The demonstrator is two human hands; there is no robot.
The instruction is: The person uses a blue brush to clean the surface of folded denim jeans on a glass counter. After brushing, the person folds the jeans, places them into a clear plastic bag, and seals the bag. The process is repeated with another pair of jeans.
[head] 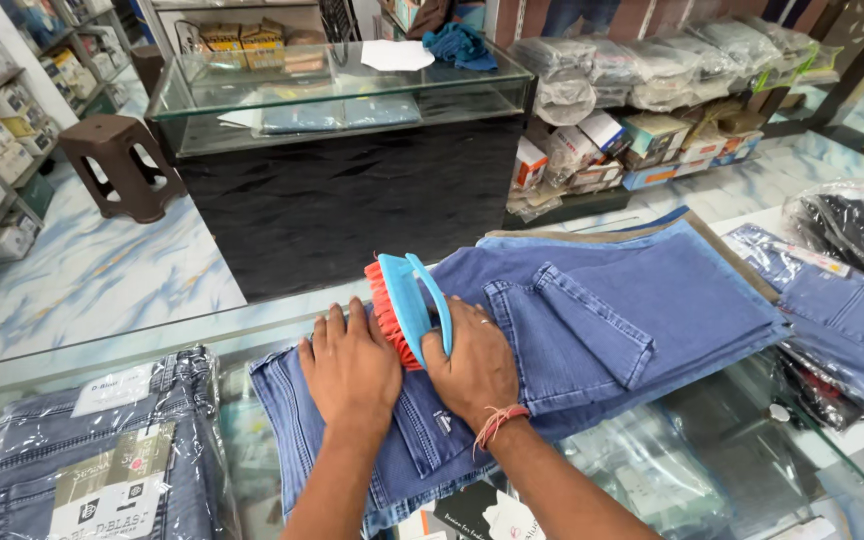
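Shelves of boxed and bagged clothes line this shop, and I stand at a glass counter [252,335] with a folded pair of blue jeans [592,320] spread across it. My left hand [350,365] lies flat and open on the waistband end of the jeans, fingers spread, holding nothing; pressed down like that, it pins the cloth so it cannot slide on the slick glass. My right hand [472,362] is slipped under the arched handle of a blue brush [407,305], fingers closed around it. The brush is tipped on edge, its red bristles facing my left hand and only its lower edge touching the denim, just between my two hands. A red thread [500,420] circles my right wrist.

The jeans are folded in half with the legs running away to my right, a back pocket facing up. Just beside them on the right lie more jeans in clear bags [842,310]. Another bagged pair with a paper label [102,460] sits at my left. Across the aisle stand a dark display case [352,190] with a glass top and a brown stool [117,165].
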